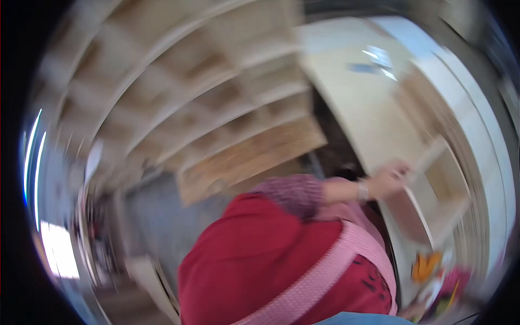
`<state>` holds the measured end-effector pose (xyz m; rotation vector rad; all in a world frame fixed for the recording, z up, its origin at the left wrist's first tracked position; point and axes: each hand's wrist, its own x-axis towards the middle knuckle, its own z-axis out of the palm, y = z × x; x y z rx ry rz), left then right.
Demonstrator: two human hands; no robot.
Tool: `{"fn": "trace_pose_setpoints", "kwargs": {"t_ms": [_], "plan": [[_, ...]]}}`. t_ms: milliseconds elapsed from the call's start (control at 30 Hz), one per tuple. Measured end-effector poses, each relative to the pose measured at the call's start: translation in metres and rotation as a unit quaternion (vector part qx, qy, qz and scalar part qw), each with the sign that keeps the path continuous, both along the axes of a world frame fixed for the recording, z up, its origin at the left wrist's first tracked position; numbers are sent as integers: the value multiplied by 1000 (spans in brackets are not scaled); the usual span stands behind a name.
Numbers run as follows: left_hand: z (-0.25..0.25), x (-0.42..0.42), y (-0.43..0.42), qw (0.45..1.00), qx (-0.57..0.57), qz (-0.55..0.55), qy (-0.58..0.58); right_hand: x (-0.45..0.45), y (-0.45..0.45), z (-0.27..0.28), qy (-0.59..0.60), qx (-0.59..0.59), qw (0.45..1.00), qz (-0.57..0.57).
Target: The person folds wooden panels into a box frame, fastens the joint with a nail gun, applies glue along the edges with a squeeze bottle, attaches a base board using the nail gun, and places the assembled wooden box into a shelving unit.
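My left hand (389,180), with a band at the wrist and a patterned purple-red sleeve (292,195), reaches out to the right. Its fingers are closed at the near corner of an open wooden box (411,208), which looks like a drawer. Motion blur hides the exact grip. The box rests tilted in view on a pale worktop (357,103), its hollow side showing. I cannot make out my right hand; the lower right is cluttered and smeared.
Wooden shelving with many compartments (211,70) fills the upper left, with a wooden panel (249,157) below it. Long boards (433,108) lie along the worktop's far side. An orange object (425,266) and a pink item (455,287) sit near the box.
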<state>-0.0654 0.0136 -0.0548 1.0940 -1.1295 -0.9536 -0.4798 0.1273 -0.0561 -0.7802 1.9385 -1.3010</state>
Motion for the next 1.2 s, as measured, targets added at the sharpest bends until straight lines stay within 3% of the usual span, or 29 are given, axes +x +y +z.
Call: {"fn": "trace_pose_setpoints", "kwargs": {"t_ms": [67, 167, 267, 333, 467, 567, 633, 733, 767, 800, 833, 867, 933, 967, 1033, 1067, 1133, 1167, 1200], "plan": [[8, 10, 6, 994, -9, 103, -34, 94, -51, 14, -50, -21, 984, 167], [3, 10, 20, 990, 56, 114, -61, 243, -83, 30, -167, -19, 895, 412], [7, 7, 2, 983, 61, 163, -59, 363, -84, 58, -285, 7, 797, 532], [13, 9, -10, 987, 80, 124, -67, 416, -81, 78, -346, 16, 755, 557], [20, 17, -38, 986, 75, 130, -77, 408, -120, 115, -404, -18, 761, 507], [18, 29, -44, 988, 75, 95, -97, 344, -163, 146, -435, -65, 792, 423], [11, 50, -29, 980, 84, 150, -98, 285, -179, 167, -446, -110, 819, 342], [22, 78, 17, 977, 134, 163, 7, 206, -174, 182, -438, -164, 860, 206], [34, 90, 29, 983, 146, 110, 28, 114, -215, 116, -476, -130, 849, 188], [31, 95, 26, 985, 136, 107, 20, 99, -200, 107, -452, -176, 859, 161], [21, 94, 18, 986, 128, 104, 16, 110, -205, 114, -423, -216, 869, 136], [7, 94, 11, 996, 42, 77, 34, 108, -192, 121, -412, -235, 868, 150], [36, 102, 14, 975, 165, 32, 147, 148, -142, 152, -318, -255, 910, 79], [27, 102, 5, 972, 176, -6, 155, 155, -135, 163, -295, -260, 918, 47], [8, 107, -4, 989, 137, 50, 19, 166, -122, 173, -300, -223, 922, 96], [-4, 112, -8, 989, 144, 38, 20, 169, -118, 168, -295, -220, 926, 83], [-19, 123, -15, 977, 120, 105, -140, 179, -115, 168, -234, -173, 949, 122], [-28, 130, -20, 977, 126, 101, -137, 187, -117, 169, -231, -168, 951, 119], [-38, 135, -26, 963, 78, 130, -223, 194, -121, 169, -208, -151, 950, 177]]}}
